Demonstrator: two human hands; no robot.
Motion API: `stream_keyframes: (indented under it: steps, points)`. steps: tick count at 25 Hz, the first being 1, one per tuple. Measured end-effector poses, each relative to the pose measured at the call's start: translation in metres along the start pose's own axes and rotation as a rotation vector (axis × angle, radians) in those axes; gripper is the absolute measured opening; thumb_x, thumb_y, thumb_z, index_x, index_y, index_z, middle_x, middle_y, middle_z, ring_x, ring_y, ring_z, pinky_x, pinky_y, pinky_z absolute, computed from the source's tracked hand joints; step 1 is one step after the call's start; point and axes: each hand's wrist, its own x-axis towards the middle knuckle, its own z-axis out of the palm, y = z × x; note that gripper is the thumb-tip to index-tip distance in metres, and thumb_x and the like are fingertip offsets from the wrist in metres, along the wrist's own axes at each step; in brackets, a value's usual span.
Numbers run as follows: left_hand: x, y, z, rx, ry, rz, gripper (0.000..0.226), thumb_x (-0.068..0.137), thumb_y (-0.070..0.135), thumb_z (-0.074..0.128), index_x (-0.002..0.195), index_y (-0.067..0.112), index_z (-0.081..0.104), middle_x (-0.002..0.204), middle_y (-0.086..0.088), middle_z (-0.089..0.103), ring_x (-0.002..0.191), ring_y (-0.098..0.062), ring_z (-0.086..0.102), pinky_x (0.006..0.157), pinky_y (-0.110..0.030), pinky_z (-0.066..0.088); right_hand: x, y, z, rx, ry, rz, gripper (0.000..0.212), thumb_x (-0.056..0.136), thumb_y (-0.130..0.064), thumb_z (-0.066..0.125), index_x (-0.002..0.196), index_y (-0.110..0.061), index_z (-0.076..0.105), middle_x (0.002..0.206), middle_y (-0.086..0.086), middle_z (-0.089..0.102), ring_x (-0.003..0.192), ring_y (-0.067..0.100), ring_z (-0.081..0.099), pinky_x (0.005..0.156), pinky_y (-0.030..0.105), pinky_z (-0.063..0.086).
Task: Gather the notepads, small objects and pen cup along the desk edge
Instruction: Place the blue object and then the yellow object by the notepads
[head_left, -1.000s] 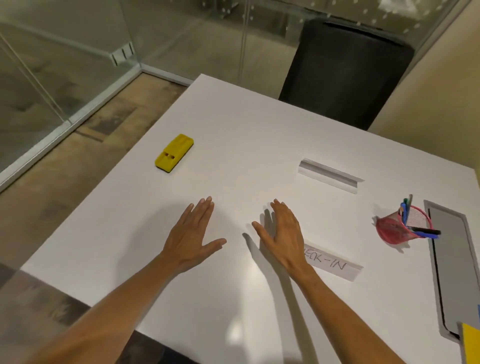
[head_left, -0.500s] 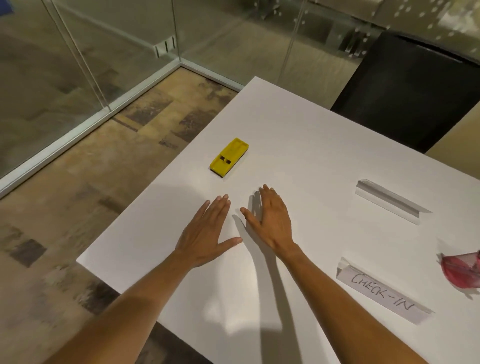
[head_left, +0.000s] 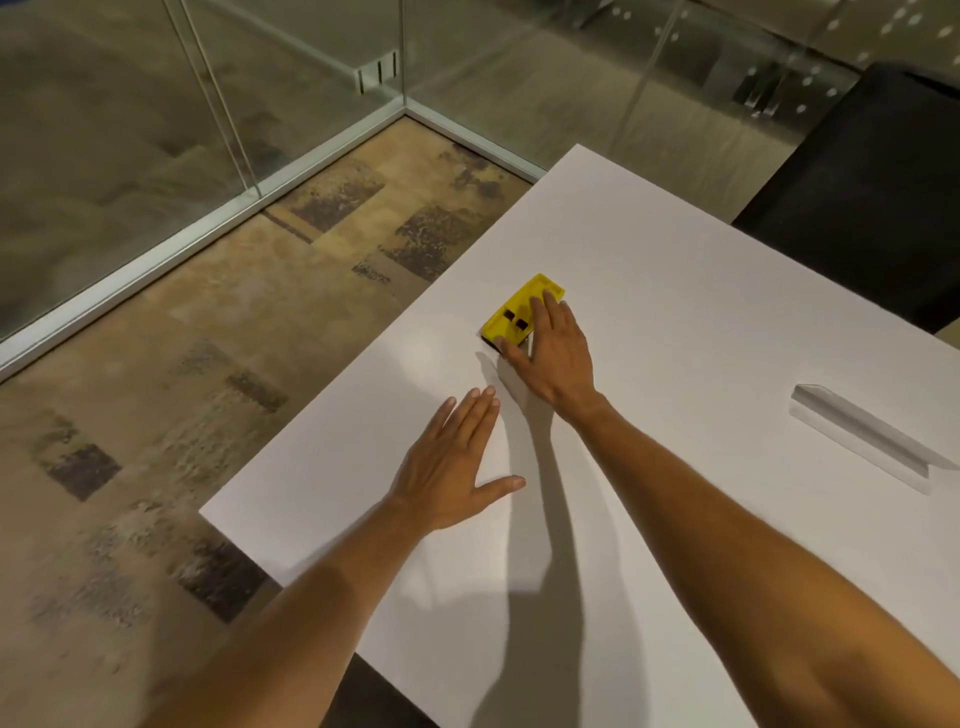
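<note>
White desk (head_left: 675, 291): right hand (head_left: 553, 358) now grips yellow block (head_left: 511, 317).

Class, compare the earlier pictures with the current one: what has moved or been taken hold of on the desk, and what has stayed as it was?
The right hand reached forward from the bare desktop and now closes on the yellow block, thumb at its near end, fingers along its right side. The block lies where it lay. The left hand remains flat and open on the desk, and the clear sign holder has not moved.
</note>
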Motion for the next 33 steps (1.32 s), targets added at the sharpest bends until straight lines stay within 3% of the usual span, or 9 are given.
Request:
stream_keyframes:
  steps: [6,9,12,15,17,23,33]
  points:
    - [0.002,-0.004,0.011,0.071,0.01,-0.005,0.098,0.088,0.083,0.017,0.158,0.014,0.012,0.168,-0.003,0.009,0.156,-0.021,0.005,0.127,-0.047,0.013,0.036,-0.009,0.022,0.027,-0.117,0.064,0.064,0.087,-0.064,0.047,0.141,-0.031,0.039,0.16,0.008,0.014,0.144,0.042,0.01,0.098,0.066,0.036]
    - [0.003,-0.004,0.014,0.085,0.014,-0.007,0.099,0.087,0.084,0.016,0.158,0.015,0.013,0.168,-0.003,0.009,0.155,-0.021,0.004,0.127,-0.047,0.011,0.04,-0.009,0.033,-0.012,-0.088,0.04,0.057,0.089,-0.062,0.046,0.124,-0.019,0.056,0.156,0.013,0.023,0.144,0.042,0.013,0.101,0.06,0.039]
    - [0.003,-0.004,0.016,0.085,0.02,-0.009,0.098,0.087,0.083,0.017,0.158,0.015,0.012,0.168,-0.002,0.007,0.156,-0.021,0.002,0.127,-0.047,0.009,0.039,-0.008,0.034,-0.008,-0.009,0.095,0.044,0.092,-0.047,0.053,0.099,-0.006,0.065,0.146,0.016,0.038,0.135,0.038,0.031,0.089,0.051,0.051]
    - [0.003,-0.004,0.015,0.077,0.022,-0.018,0.098,0.087,0.083,0.018,0.158,0.016,0.012,0.168,-0.002,0.009,0.156,-0.02,0.003,0.127,-0.048,0.011,0.033,0.001,0.034,-0.008,0.024,0.094,0.022,0.091,-0.022,0.058,0.095,-0.002,0.063,0.144,0.017,0.04,0.131,0.037,0.035,0.078,0.052,0.054]
    - [0.003,-0.003,0.014,0.07,0.014,-0.019,0.098,0.087,0.083,0.018,0.158,0.017,0.011,0.168,-0.002,0.008,0.156,-0.02,0.003,0.127,-0.048,0.011,0.025,0.009,0.031,0.025,0.056,0.068,0.011,0.089,-0.013,0.058,0.094,-0.003,0.062,0.149,0.017,0.036,0.135,0.037,0.032,0.08,0.05,0.053]
    - [0.0,0.0,0.01,0.066,-0.004,-0.03,0.098,0.087,0.083,0.02,0.158,0.016,0.013,0.168,-0.002,0.009,0.156,-0.021,0.005,0.126,-0.047,0.016,-0.003,0.033,0.005,0.039,0.103,0.018,0.035,0.084,-0.006,0.064,0.119,-0.009,0.06,0.157,0.015,0.026,0.142,0.04,0.024,0.098,0.053,0.045]
    - [0.01,0.094,-0.018,0.021,0.033,0.038,0.102,0.087,0.083,0.021,0.158,0.014,-0.001,0.169,-0.002,-0.003,0.156,-0.016,-0.004,0.128,-0.043,0.013,-0.094,0.083,-0.064,0.152,0.197,0.146,0.04,0.087,-0.005,0.057,0.126,-0.016,0.056,0.158,0.015,0.02,0.14,0.036,0.025,0.107,0.045,0.038]
